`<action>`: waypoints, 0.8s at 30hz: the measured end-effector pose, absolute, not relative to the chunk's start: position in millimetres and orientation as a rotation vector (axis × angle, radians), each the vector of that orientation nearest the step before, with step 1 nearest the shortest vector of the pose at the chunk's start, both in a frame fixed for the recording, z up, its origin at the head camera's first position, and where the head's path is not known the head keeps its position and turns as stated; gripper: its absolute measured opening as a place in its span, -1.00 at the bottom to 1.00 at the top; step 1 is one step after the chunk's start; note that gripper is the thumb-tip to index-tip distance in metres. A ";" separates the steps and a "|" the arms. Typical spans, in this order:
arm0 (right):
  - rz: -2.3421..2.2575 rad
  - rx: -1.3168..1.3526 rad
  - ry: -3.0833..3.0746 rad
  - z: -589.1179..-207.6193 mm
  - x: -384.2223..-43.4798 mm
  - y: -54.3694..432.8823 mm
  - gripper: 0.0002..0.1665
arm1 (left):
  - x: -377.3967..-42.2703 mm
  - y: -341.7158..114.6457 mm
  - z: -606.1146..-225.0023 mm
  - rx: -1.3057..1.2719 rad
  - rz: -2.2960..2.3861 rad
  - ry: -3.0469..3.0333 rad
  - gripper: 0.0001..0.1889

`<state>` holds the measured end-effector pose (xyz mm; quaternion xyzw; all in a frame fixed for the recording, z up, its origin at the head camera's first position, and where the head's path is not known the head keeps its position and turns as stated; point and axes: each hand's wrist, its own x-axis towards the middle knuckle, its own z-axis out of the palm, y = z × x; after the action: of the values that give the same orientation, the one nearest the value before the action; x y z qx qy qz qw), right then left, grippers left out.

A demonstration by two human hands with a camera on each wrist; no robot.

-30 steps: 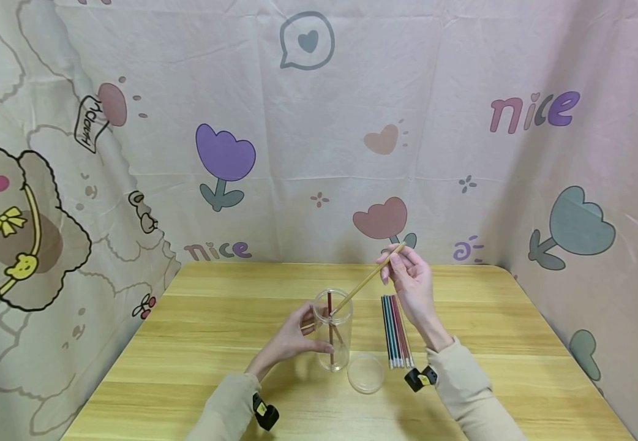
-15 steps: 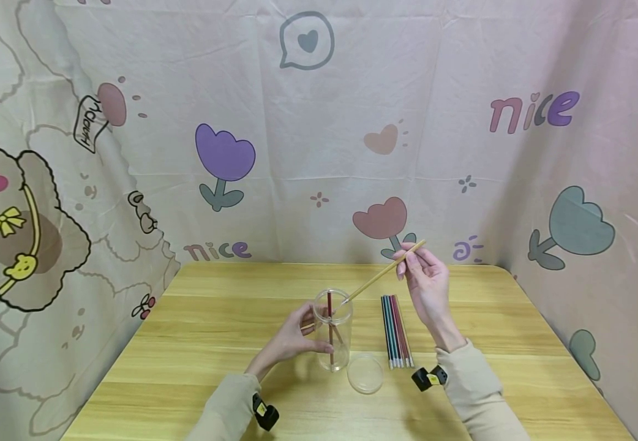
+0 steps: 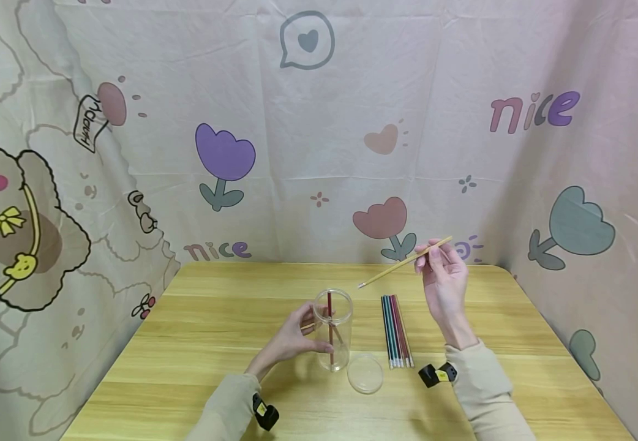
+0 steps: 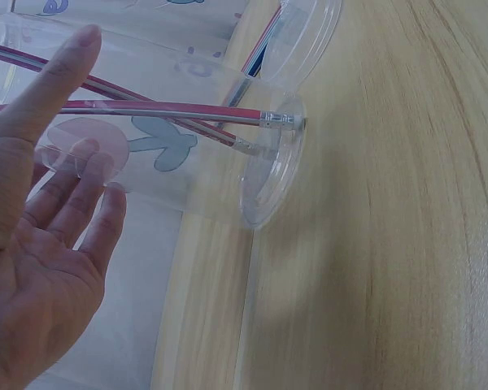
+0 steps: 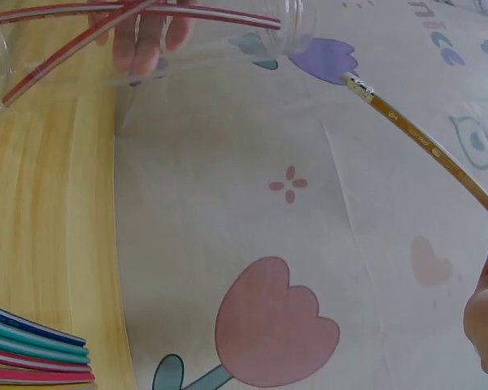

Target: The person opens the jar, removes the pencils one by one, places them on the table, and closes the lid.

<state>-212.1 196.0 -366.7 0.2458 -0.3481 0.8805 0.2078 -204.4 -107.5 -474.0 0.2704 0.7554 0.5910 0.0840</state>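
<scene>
My left hand [image 3: 288, 338] holds a clear jar [image 3: 345, 337] upright on the table, thumb on the near side and the other fingers behind it. Two red pencils [image 4: 175, 110] lean crossed inside the jar, their eraser ends at the bottom. To the right of the jar, my right hand [image 3: 444, 286] pinches a yellow pencil [image 3: 393, 268] near its far end. This pencil slants in the air with its eraser end [image 5: 358, 86] pointing toward the jar's mouth, apart from the rim.
A row of pencils [image 3: 395, 331] in dark, green, red and yellow lies on the wooden table [image 3: 231, 343] right of the jar. Close in front of the jar lies a round clear lid [image 3: 365, 373]. A printed cloth [image 3: 308, 147] hangs behind the table.
My right hand has moved to the right, drawing the yellow pencil's eraser end up and away from the jar's mouth. The left hand and jar have stayed put.
</scene>
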 end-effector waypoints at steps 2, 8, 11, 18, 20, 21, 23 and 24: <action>2.459 0.672 -0.954 -366.7 -212.4 198.8 -0.81 | -204.0 -107.7 -473.7 0.807 1.764 2.249 -0.23; 2.448 0.607 -0.977 -368.0 -213.2 205.0 -0.82 | -204.1 -108.4 -473.6 0.816 1.759 2.247 -0.24; 2.415 0.560 -1.035 -369.3 -213.5 207.0 -0.74 | -204.7 -108.3 -474.1 0.825 1.757 2.248 -0.24; 2.378 0.497 -1.190 -374.8 -214.4 211.9 -0.56 | -205.9 -108.2 -475.6 0.857 1.747 2.259 -0.24; 2.376 0.484 -1.230 -376.9 -215.2 213.1 -0.52 | -205.9 -108.3 -475.3 0.845 1.751 2.257 -0.24; 2.374 0.483 -1.243 -377.9 -215.7 213.6 -0.51 | -205.6 -108.3 -475.0 0.826 1.757 2.250 -0.24; 2.354 0.488 -1.279 -380.4 -217.1 214.7 -0.52 | -205.4 -108.1 -474.5 0.821 1.756 2.253 -0.24; 2.343 0.491 -1.293 -381.8 -217.9 215.1 -0.54 | -205.4 -107.9 -474.4 0.809 1.759 2.249 -0.24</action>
<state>-217.9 215.1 -381.8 0.1766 -0.4647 0.8422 0.2088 -205.4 -107.9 -474.4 0.2716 0.7549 0.5906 0.0871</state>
